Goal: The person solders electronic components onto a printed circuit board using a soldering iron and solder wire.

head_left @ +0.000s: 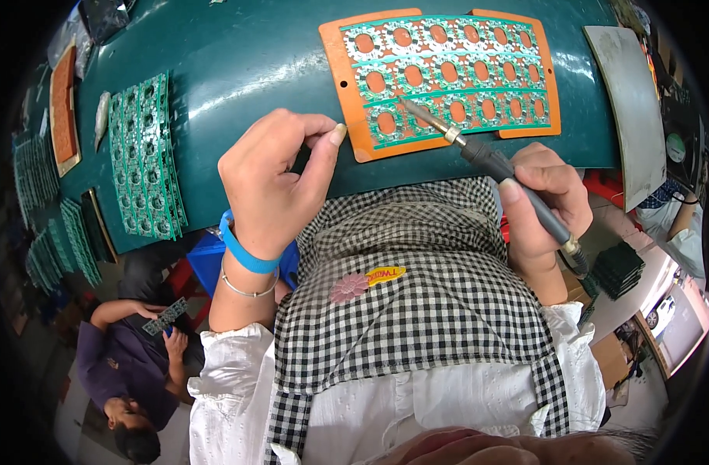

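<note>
My right hand (552, 198) is closed round the dark handle of a soldering iron (490, 160). The iron's metal tip points up and left, over the lower left part of a green circuit board panel (424, 99) with rows of round cutouts. That panel lies in an orange fixture plate (357, 139) on the table. My left hand (271, 174), with a blue band at the wrist, is beside the plate's lower left corner. Its thumb and forefinger are pinched together; anything between them is too small to make out.
More green board panels (145, 155) are stacked left on the green table (238, 54), near an orange plate (64, 112). At right is a grey panel (627, 112). A seated person (130, 353) holds a board at lower left; dark stacked boards (619, 270) are at lower right.
</note>
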Demonstrator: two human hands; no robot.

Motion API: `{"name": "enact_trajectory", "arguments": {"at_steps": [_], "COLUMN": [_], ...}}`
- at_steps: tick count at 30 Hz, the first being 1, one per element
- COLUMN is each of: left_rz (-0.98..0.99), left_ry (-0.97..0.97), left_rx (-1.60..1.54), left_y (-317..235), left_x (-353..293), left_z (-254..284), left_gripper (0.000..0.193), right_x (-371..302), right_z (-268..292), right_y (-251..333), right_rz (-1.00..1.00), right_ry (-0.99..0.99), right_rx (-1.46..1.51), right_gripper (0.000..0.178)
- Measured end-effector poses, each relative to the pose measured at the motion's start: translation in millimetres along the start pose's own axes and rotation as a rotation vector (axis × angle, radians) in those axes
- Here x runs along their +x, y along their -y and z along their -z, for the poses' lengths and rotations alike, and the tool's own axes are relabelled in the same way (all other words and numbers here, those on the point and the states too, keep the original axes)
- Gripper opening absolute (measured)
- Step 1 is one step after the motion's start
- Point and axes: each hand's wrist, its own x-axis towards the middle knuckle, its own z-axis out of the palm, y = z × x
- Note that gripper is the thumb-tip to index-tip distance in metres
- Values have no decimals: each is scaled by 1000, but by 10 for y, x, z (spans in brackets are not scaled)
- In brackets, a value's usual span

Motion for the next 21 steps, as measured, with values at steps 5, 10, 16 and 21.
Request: {"name": "enact_trajectory", "arguments": {"at_steps": [5,10,16,21], "left_rz": [82,58,59,10], "left_ry": [18,12,43,70], "left_rx": [-75,-63,-29,-36], "left_y": [-19,-11,-47,-10], "left_x": [-83,-110,-82,-70], "left_z": [-20,-41,-47,-93], "left_gripper": [9,9,8,7], "right_x": [-17,-52,-42,-20], "right_z": [4,-44,-105,-141], "right_y": [23,6,-25,-20], "right_rz": [71,100,127,145], "right_ry": [127,149,154,171], "right_rx": [-35,-51,-68,-105], "right_gripper": [24,24,23,22]}}
